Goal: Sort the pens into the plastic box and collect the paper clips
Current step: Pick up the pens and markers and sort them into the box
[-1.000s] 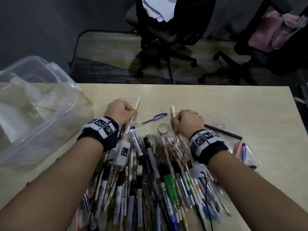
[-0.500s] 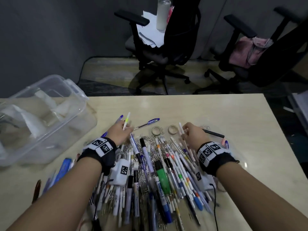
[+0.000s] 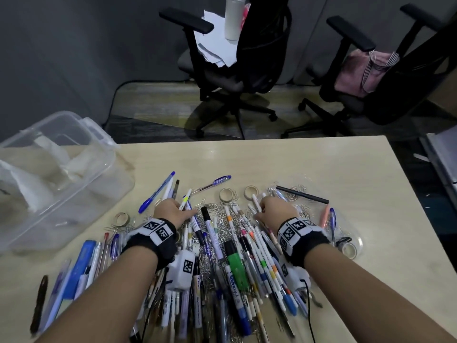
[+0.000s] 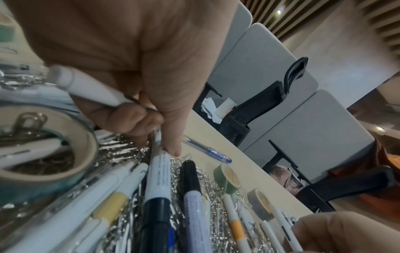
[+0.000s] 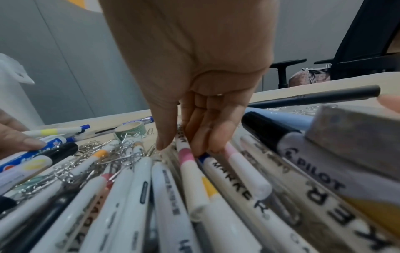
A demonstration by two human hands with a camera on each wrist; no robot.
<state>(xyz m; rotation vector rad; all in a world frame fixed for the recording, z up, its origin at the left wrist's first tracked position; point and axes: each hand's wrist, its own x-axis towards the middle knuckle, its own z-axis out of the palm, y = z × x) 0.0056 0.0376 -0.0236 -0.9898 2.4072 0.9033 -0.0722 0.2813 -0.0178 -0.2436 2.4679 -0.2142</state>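
Observation:
A big pile of pens and markers [image 3: 222, 256] lies on the pale table [image 3: 309, 164], mixed with silver paper clips [image 3: 215, 209]. The clear plastic box [image 3: 57, 174] stands at the left. My left hand [image 3: 183, 211] is at the pile's far end. In the left wrist view, the left hand [image 4: 160, 137] grips a white pen [image 4: 86, 87] in curled fingers, and its thumb presses on a white and navy marker [image 4: 159, 169]. My right hand [image 3: 259, 209] is at the far right of the pile. The right wrist view shows the right hand [image 5: 181, 143] pinching a white marker with a pink band [image 5: 186, 154].
Tape rolls [image 3: 226, 194] [image 3: 251, 191] lie beyond the hands, and another [image 3: 348, 250] is at the right. A blue pen [image 3: 212, 184] and a black pen [image 3: 301, 198] lie apart at the far side. Two office chairs [image 3: 237, 70] stand past the table's far edge.
The head view has lifted and pulled back, showing more of the chairs and the table. Both hands stay at the pile's far end, still holding pens.

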